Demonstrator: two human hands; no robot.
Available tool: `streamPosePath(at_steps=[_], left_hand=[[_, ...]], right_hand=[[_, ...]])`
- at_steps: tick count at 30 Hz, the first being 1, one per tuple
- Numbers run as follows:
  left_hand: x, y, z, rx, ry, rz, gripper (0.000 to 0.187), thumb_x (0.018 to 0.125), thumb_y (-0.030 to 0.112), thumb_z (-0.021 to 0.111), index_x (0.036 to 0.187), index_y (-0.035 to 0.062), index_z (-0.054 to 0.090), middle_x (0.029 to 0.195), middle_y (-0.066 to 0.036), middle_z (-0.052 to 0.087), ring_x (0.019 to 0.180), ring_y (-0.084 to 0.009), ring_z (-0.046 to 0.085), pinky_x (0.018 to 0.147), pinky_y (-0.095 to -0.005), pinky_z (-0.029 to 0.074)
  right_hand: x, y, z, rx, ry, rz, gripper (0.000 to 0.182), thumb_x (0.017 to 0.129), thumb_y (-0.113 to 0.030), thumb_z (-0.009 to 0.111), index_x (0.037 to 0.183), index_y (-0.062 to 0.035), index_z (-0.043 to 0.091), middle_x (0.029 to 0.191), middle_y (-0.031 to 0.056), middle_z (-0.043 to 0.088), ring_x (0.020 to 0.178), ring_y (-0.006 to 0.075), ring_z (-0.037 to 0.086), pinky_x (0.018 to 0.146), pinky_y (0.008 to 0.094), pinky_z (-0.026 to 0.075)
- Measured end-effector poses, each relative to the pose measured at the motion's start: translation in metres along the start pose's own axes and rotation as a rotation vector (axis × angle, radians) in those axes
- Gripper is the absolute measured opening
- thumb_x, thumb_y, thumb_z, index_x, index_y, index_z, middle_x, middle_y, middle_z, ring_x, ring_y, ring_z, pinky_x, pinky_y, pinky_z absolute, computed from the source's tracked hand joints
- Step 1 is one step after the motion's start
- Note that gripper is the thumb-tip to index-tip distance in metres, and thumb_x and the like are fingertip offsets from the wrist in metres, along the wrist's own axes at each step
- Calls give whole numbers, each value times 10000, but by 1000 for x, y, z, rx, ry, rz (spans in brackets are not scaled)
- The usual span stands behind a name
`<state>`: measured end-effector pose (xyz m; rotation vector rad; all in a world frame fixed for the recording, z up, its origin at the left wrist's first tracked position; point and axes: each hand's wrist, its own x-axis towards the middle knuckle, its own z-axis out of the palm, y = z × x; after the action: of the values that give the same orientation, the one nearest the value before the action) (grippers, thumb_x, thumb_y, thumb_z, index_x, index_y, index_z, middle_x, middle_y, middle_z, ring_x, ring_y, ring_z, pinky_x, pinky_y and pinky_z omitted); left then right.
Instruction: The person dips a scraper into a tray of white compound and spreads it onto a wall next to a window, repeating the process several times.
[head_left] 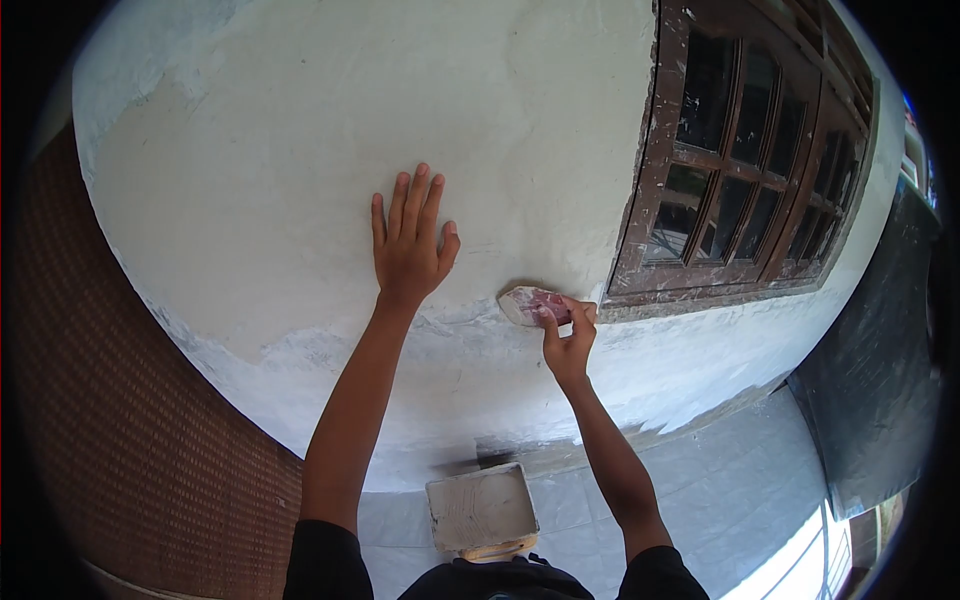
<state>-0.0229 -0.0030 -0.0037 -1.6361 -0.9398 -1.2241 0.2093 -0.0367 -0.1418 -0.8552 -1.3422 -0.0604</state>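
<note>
My left hand [408, 250] rests flat against the pale wall [300, 130], fingers stretched upward and thumb apart, holding nothing. Lower and to the right, my right hand [572, 335] pinches a flat reddish piece smeared with white [528, 304] between thumb and fingers. That piece lies against the wall, just left of the window's lower corner. I cannot make out its exact kind. Around it, greyish smooth coating meets a whiter, patchy band below.
A brown wooden window [740, 170] with glass panes takes up the upper right. Below my hands stands a tray [532, 505] with greyish-white residue, on pale sheeting [590, 500]. Woven brown matting [150, 420] hangs at left; a dark sheet [870, 370] at right.
</note>
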Motion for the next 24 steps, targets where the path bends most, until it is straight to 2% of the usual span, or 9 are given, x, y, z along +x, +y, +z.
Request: streamPosePath(at_steps=[1,5,7,11,13,16,17,21,24], left_hand=[[0,-1,0,-8,2,0,571,882,205,545,1431,109,418,1503,-87,390,1419,-269,315,1159,-537,176],[0,-1,0,14,-1,2,569,882,207,546,1428,105,422,1503,-88,391,1419,-268,316,1159,-536,176],[0,-1,0,13,-11,-1,566,881,204,548,1425,106,426,1505,-87,388,1419,-269,316,1159,-533,177],[0,0,0,15,2,7,567,884,209,542,1429,106,421,1508,-87,384,1420,-271,314,1159,-534,176],[0,-1,0,1,0,4,566,884,210,541,1427,104,422,1509,-85,383,1419,-275,316,1158,-534,177],[0,0,0,15,-7,1,565,880,207,546,1424,107,427,1507,-80,387,1416,-274,321,1157,-534,181],[0,-1,-1,19,-6,-2,565,880,207,546,1424,107,427,1507,-80,387,1416,-274,321,1157,-534,181],[0,-1,1,-4,9,4,565,880,209,546,1423,108,429,1501,-83,397,1413,-274,328,1155,-537,182],[-1,0,0,-3,6,3,565,880,210,547,1423,108,431,1498,-86,401,1411,-274,332,1155,-537,182]], right_hand=[[-2,3,2,-100,-40,-89,256,848,-66,711,1080,9,635,924,125,586,856,199,544,807,277,442],[26,-5,-17,234,390,384,255,902,-78,668,1130,14,603,981,133,593,856,170,556,815,316,468],[24,-13,-19,446,398,388,248,896,-72,673,1121,11,606,958,114,585,854,153,553,794,289,463],[-10,3,2,-62,0,-125,290,818,-44,735,1089,-4,639,855,58,542,756,144,501,738,262,415],[-6,6,-2,-117,71,26,257,860,-65,706,1094,7,625,882,48,562,775,123,509,730,256,428],[14,-1,-20,227,401,368,230,938,-113,636,1116,26,592,960,34,590,818,82,520,727,239,455],[13,3,-20,254,460,362,217,926,-92,643,1105,20,594,960,36,573,815,81,521,739,230,450],[-21,11,-2,67,39,38,270,838,-62,722,1085,5,636,952,90,558,877,183,543,796,302,447],[-12,18,-9,41,213,220,270,888,-101,683,1127,2,611,932,88,567,831,153,545,786,286,453]])
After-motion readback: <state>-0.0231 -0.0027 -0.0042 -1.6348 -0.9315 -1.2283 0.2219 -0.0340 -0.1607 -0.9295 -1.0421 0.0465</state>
